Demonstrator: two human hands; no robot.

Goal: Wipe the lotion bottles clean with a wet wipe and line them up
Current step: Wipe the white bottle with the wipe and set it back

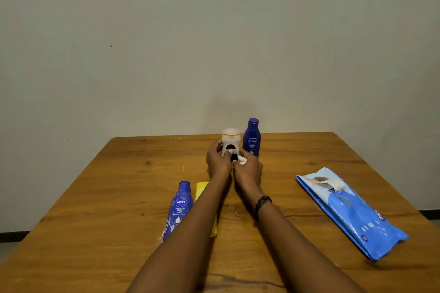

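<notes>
A white lotion bottle (pixel 230 141) with a pale cap stands upright near the table's far edge. My left hand (pixel 217 160) grips its left side. My right hand (pixel 247 167) holds a crumpled white wet wipe (pixel 242 160) against the bottle's lower right. Right beside it stands an upright dark blue Nivea bottle (pixel 251 137). A second blue Nivea bottle (pixel 178 209) lies flat at the near left. A yellow bottle (pixel 202 189) lies next to it, mostly hidden under my left forearm.
A blue wet wipe pack (pixel 352 213) lies flat on the right of the wooden table (pixel 95 197), its flap lifted. A plain wall rises just behind the table's far edge.
</notes>
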